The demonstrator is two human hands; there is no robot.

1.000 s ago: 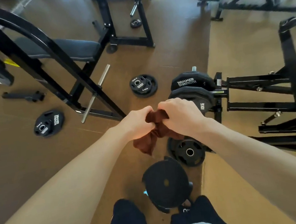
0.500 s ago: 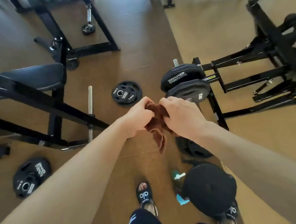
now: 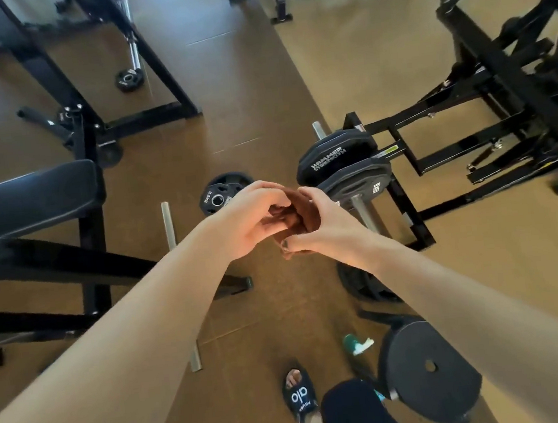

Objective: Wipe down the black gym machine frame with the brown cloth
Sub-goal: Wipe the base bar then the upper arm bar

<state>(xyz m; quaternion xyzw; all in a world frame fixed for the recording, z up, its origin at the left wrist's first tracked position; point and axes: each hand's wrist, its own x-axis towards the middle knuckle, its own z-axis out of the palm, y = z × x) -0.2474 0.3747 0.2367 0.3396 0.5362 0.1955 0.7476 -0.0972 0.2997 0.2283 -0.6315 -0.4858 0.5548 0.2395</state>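
Bunching the brown cloth (image 3: 300, 214) between them, the left hand (image 3: 249, 219) and right hand (image 3: 323, 222) are pressed together at chest height, fingers of both curled round the fabric, above a sandal (image 3: 300, 396) reading "alo". Just past the right hand sit stacked plates (image 3: 341, 166) marked "HAMMER STRENGTH". From there the black gym machine frame (image 3: 450, 155) runs away to the right, so the right hand is nearer it, I judge.

Loose weight plate (image 3: 221, 196) on floor; round stool (image 3: 428, 371); perhaps bottle (image 3: 355, 344).
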